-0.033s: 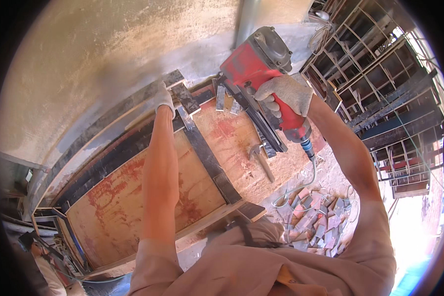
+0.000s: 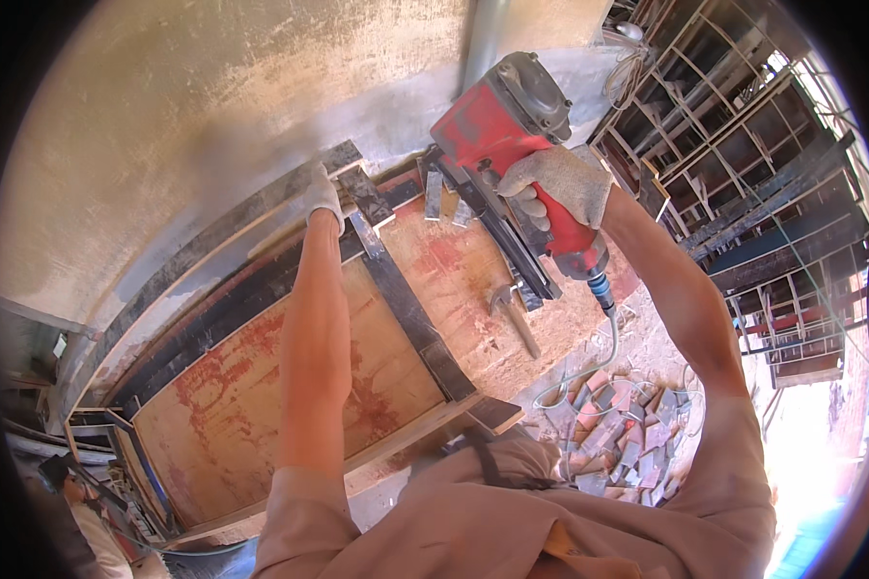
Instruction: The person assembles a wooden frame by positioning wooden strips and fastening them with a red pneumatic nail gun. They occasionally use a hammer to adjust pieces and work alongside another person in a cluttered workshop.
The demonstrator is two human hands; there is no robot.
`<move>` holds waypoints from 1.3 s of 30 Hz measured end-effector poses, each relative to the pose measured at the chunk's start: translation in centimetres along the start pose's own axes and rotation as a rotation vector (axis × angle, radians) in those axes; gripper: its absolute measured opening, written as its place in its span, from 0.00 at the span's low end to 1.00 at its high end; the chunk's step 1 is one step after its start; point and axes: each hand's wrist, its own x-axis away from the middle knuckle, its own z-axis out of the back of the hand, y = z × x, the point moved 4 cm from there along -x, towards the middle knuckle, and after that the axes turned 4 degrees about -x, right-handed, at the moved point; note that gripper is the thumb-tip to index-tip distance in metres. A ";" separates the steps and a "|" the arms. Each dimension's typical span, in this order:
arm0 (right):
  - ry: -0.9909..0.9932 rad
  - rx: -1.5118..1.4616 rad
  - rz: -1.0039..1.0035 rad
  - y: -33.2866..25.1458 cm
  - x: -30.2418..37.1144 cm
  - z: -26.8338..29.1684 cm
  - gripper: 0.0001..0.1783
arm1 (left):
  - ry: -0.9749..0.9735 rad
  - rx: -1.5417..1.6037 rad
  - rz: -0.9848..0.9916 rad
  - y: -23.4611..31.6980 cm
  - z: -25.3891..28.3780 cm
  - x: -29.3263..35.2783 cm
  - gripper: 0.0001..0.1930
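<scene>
My right hand [image 2: 562, 189], in a light work glove, grips the handle of a red nail gun [image 2: 486, 118] with a grey cap. The gun is held above the right part of a wood-framed panel [image 2: 304, 338], its long dark magazine slanting down to the right. An air hose [image 2: 615, 333] runs from a blue fitting on the handle. My left hand [image 2: 322, 197], also gloved, closes round a long dark wooden board [image 2: 224, 220] standing along the panel's far side, near its right end. Its fingertips are partly hidden. A short dark block [image 2: 365, 195] lies beside this hand.
A hammer [image 2: 523, 330] and small wood offcuts [image 2: 434, 196] lie on the panel's right part. A dark crosspiece [image 2: 396, 289] spans the panel. Scrap blocks [image 2: 628, 434] are heaped on the floor at right. Stacked frames [image 2: 743, 164] stand far right. Another person [image 2: 87, 521] is at lower left.
</scene>
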 end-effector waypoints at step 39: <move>0.003 1.166 -0.215 59.7 34.3 7.6 0.06 | 0.027 -1.138 -0.128 -27.3 -20.2 9.2 0.46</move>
